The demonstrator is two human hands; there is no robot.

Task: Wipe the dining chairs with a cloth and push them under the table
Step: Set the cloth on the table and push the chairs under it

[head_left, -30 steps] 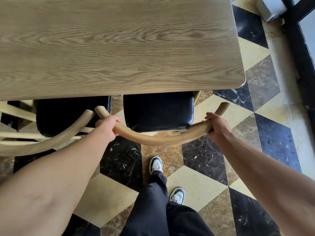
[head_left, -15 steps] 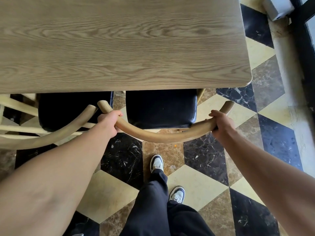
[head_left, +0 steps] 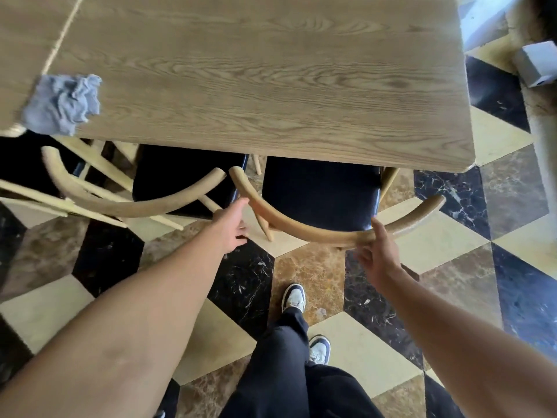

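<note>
A chair with a black seat [head_left: 319, 191] and a curved wooden back rail [head_left: 301, 227] stands partly under the wooden table [head_left: 256, 70]. My left hand [head_left: 233, 224] is open just left of the rail, off the wood. My right hand [head_left: 376, 254] is loosening, fingers spread, its thumb still against the rail's right part. A second chair [head_left: 135, 203] with a black seat sits to the left, also partly under the table. A crumpled grey cloth [head_left: 63, 104] lies on the table's near left edge.
The floor is a checker of black, brown and cream marble tiles [head_left: 310, 273]. My feet in white and black shoes [head_left: 294, 297] stand behind the chair. A white box [head_left: 536, 64] sits on the floor at the far right by a dark wall.
Both hands gripped the chair's back rail before; now the left hand has let go and the right has opened. The view has shifted right, bringing the cloth into sight.
</note>
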